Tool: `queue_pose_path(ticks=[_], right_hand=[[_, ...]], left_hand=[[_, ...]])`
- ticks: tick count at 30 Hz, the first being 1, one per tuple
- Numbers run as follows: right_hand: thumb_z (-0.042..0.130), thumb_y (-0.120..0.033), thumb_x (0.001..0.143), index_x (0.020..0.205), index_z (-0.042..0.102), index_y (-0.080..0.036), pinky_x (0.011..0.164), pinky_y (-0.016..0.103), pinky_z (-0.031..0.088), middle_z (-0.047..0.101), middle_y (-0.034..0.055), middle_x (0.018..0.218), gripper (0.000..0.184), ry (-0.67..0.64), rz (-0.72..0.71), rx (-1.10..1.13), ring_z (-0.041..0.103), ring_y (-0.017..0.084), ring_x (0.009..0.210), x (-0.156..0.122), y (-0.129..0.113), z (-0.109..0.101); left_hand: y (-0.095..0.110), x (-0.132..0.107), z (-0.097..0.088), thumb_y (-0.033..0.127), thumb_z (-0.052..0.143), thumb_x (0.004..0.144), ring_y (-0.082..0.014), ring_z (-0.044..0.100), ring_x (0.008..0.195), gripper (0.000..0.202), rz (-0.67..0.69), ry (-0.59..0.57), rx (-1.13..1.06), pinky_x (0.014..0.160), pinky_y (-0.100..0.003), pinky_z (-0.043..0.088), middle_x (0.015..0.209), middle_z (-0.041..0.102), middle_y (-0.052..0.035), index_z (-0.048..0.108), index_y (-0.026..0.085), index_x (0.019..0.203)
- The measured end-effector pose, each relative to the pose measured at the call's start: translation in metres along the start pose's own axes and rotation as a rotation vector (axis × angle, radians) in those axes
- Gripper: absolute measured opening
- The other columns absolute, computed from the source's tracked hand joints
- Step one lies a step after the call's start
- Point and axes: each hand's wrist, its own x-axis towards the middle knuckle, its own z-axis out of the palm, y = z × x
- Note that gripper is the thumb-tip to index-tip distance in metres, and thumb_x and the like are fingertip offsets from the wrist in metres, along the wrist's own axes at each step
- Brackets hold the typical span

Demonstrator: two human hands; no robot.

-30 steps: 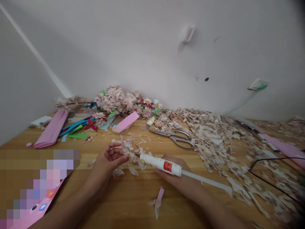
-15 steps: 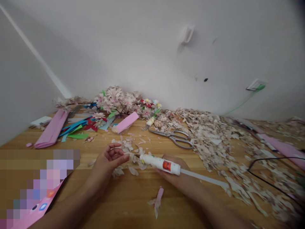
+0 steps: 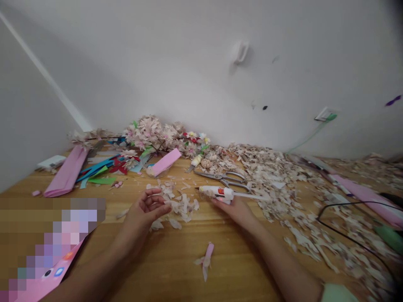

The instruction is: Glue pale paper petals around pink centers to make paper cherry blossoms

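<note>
Gripping glue gun [image 3: 217,191] in R hand [image 3: 236,211], just this side of scissors [image 3: 222,178], aiming nozzle [image 3: 197,188] L; holding L hand [image 3: 144,212] half-curled beside loose petals [image 3: 185,208], can't tell if pinching one; see also, on table [image 3: 171,268], pink paper twist [image 3: 208,254] up front, flower bunch [image 3: 153,131] at back, scraps [image 3: 267,167] piled to R

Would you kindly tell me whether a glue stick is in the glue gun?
Partly in: a pale glue stick juts from the back of the glue gun in the right hand.
</note>
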Motion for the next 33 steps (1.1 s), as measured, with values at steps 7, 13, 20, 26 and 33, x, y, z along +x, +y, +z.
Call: queue_pose_path(ticks=[7,13,20,26,33], right_hand=[[0.063,-0.042,0.067,0.087,0.064,-0.015,0.067,0.035,0.045,0.069,0.0071,0.083,0.033,-0.025,-0.01,-0.116,0.061,0.026,0.077,0.003,0.0,-0.019],[0.067,-0.039,0.064,0.073,0.06,-0.018,0.058,0.028,0.039,0.064,0.0054,0.075,0.023,-0.13,0.05,-0.546,0.057,0.023,0.07,-0.027,-0.021,-0.063],[0.063,-0.013,0.071,0.095,0.059,-0.022,0.064,0.022,0.041,0.06,-0.0008,0.083,0.026,-0.696,-0.319,-0.274,0.055,0.015,0.075,-0.049,-0.055,-0.042],[0.062,-0.015,0.077,0.083,0.062,-0.022,0.074,0.023,0.042,0.059,0.001,0.094,0.009,-0.672,-0.514,-0.282,0.055,0.015,0.087,-0.042,-0.046,-0.008],[0.056,-0.022,0.083,0.089,0.063,-0.021,0.063,0.02,0.042,0.066,-0.0009,0.08,0.009,-0.627,-0.375,-0.155,0.059,0.013,0.072,-0.04,-0.047,-0.007]], left_hand=[[-0.001,-0.001,-0.002,0.014,0.079,0.051,-0.008,0.062,0.065,0.055,-0.009,-0.057,0.023,0.069,-0.021,0.051,0.073,0.066,0.0032,0.054,0.017,0.101],[-0.003,0.001,-0.006,0.015,0.078,0.054,-0.0094,0.062,0.072,0.057,-0.003,-0.079,0.049,0.071,-0.021,0.051,0.078,0.066,0.0024,0.054,0.02,0.106],[-0.005,0.001,-0.005,0.015,0.077,0.057,-0.0076,0.062,0.072,0.056,0.008,-0.085,0.083,0.072,-0.019,0.05,0.08,0.066,0.0029,0.053,0.022,0.108],[-0.003,-0.001,-0.002,0.016,0.078,0.054,-0.0094,0.063,0.067,0.05,0.018,-0.081,0.071,0.069,-0.021,0.052,0.071,0.067,0.0043,0.056,0.02,0.1],[-0.007,0.0,-0.005,0.018,0.076,0.057,-0.0109,0.064,0.065,0.052,0.09,-0.136,0.164,0.067,-0.023,0.051,0.063,0.065,0.0063,0.051,0.02,0.102]])
